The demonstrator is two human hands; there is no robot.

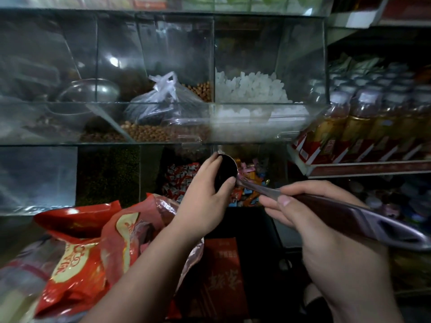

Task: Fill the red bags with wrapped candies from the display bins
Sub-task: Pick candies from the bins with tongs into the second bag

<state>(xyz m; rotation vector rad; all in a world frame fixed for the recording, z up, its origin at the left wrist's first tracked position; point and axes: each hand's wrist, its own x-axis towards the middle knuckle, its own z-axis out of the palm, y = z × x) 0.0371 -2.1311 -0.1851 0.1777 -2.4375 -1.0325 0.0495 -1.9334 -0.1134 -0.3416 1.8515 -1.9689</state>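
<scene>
The crumpled red plastic bags [77,259] with cream-and-gold printed labels lie in a heap at the near left, below the clear glass display case [303,127]. One bag's mouth gapes open just beside the left wrist.

The lower row of bins holds red-and-white wrapped candies [180,180] left of centre and mixed pink, orange and blue wrapped candies [251,180] in the bin to their right. A long metal scoop with a dark red handle [326,203] reaches from the near right towards that right-hand bin. The right hand [326,229] grasps the handle, fingers wrapped over it. The left hand [205,201] cups the scoop's round head, thumb and fingers curled round its rim. Hand and scoop head cover the divider between the two candy bins and part of each pile, and I cannot tell what the scoop holds.

In the upper row are white sugary lumps [251,89] at the right, round tan beans [149,134] with a knotted clear plastic bag [158,99] lying on them, and a steel bowl [88,94] further left. Dark green grains [108,176] fill the bin left of the candies. White-capped drink bottles [363,117] crowd the shelf at the right. A dark red carton with pale lettering [224,276] stands near, below the hands.
</scene>
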